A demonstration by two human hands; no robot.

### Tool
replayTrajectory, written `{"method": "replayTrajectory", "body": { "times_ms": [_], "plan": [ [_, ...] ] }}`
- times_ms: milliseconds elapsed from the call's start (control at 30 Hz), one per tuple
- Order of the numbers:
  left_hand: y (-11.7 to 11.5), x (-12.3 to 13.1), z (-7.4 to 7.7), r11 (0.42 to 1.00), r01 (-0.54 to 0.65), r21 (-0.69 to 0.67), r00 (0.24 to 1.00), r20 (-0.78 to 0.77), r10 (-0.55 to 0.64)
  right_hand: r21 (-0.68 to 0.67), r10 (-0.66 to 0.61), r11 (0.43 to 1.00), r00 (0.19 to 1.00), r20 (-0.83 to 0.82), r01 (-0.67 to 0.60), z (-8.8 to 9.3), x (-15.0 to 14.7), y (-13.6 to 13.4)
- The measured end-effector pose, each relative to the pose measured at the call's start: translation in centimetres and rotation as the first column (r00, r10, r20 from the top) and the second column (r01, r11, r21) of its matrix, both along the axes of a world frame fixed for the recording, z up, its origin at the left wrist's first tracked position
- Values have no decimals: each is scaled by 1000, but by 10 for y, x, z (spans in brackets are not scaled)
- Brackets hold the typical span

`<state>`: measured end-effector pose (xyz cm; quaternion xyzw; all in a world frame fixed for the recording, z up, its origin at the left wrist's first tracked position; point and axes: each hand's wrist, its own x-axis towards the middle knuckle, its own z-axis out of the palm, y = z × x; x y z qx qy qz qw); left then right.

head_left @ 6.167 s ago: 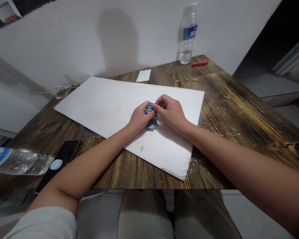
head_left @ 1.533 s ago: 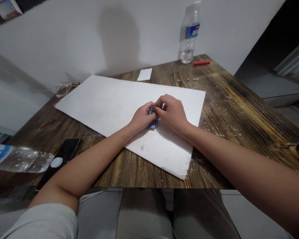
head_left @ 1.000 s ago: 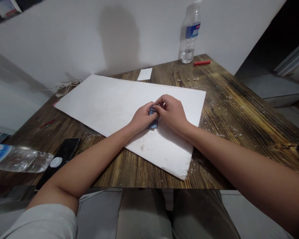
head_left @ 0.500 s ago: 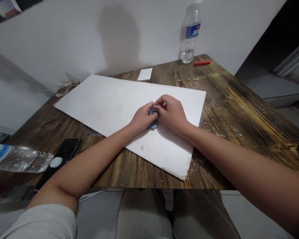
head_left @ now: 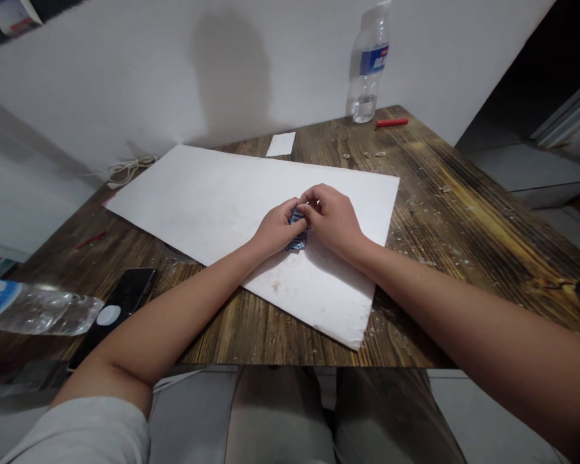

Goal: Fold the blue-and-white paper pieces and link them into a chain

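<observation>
At the far left, a clear plastic bottle (head_left: 38, 309) with a blue label lies on its side, just beside a black phone (head_left: 125, 298) on the wooden table (head_left: 430, 258). Farther back are a thin red scrap (head_left: 91, 240) on the wood and a white cord (head_left: 125, 169) near the table's back edge. A large white board (head_left: 207, 219) lies across the table, and both hands work over it.

The left hand (head_left: 274, 227) is closed in a pinch, its fingers curled against the left side of a small blue piece (head_left: 296, 240). The piece sits between the hands near the board's right side, its lower end showing below them. Its exact form is too small to tell, and it may be folded paper. Whether it touches the board or is held just above cannot be told.

The right hand (head_left: 332, 220) is bent inward, its fingertips (head_left: 309, 208) pressed on the piece's upper end. Both hands are bunched on this one piece.

Farther right lie a white paper slip (head_left: 280, 144), an upright bottle (head_left: 368, 77) and a red stick (head_left: 392, 122).
</observation>
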<state>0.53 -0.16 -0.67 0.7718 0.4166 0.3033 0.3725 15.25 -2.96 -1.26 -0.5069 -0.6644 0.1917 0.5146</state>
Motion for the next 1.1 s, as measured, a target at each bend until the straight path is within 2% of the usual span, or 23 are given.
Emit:
{"method": "replayTrajectory", "body": {
  "times_ms": [467,1100],
  "plan": [
    [0,-1,1,1000,18,13,999,-30,-18,-11,-10,1000,999,-49,9,-1,0,1],
    [4,-2,-5,999,47,-6,999,24,-46,-30,-19,999,992,-123,15,0,1,1]
  ]
}}
